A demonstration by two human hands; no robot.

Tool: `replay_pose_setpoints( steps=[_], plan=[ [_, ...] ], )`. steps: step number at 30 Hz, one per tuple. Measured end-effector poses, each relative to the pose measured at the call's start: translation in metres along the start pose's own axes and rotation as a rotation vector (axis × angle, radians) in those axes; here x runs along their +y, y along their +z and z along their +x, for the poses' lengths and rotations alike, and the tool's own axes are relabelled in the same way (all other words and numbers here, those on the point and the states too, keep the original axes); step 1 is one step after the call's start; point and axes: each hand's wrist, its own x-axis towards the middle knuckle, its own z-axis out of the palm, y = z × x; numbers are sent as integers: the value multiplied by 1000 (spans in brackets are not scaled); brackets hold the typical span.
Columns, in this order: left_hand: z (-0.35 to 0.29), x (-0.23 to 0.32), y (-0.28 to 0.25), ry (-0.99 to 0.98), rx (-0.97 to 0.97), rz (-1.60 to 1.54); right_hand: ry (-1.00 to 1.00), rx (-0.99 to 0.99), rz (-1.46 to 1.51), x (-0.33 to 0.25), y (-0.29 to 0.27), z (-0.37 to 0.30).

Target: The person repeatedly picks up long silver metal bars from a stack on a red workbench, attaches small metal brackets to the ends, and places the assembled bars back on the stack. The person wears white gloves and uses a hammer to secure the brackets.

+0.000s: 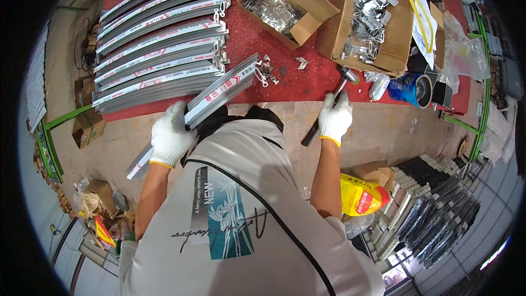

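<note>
My left hand [171, 134], in a white knit glove, is closed around a silver metal profile [219, 92] with printed film on it. The profile slants from below the hand up to the table's front edge, its far end by a few small metal clips [264, 71]. My right hand [335, 118], gloved too, grips a hammer [344, 77] by its dark handle. The hammer's head rests at or just above the red table, close to the larger carton; contact cannot be made out.
Stacked profiles [159, 71] cover the red table's [285, 90] left side. A small carton [316, 13] of metal pieces and a larger carton [335, 22] of brackets stand behind. A blue can [402, 89] lies at right. Below sits a yellow bag [359, 194].
</note>
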Motion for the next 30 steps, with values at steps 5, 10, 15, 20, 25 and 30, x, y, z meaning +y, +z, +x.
replay_pose_setpoints(
  steps=[5,10,15,20,25,30],
  plan=[
    [1,-2,6,25,22,16,-274,-49,119,-30,10,21],
    [-1,-4,6,45,33,-10,-227,-208,13,-71,52,40],
    [-3,-5,6,48,99,-24,-280,-198,98,-74,53,48],
    [-6,-8,7,48,143,-56,163,-521,817,-106,9,30],
    [-5,-8,7,52,148,-87,131,-610,1062,-150,-32,23],
    [-7,-9,7,77,193,-100,-34,-613,1020,-175,-50,24]
  ],
)
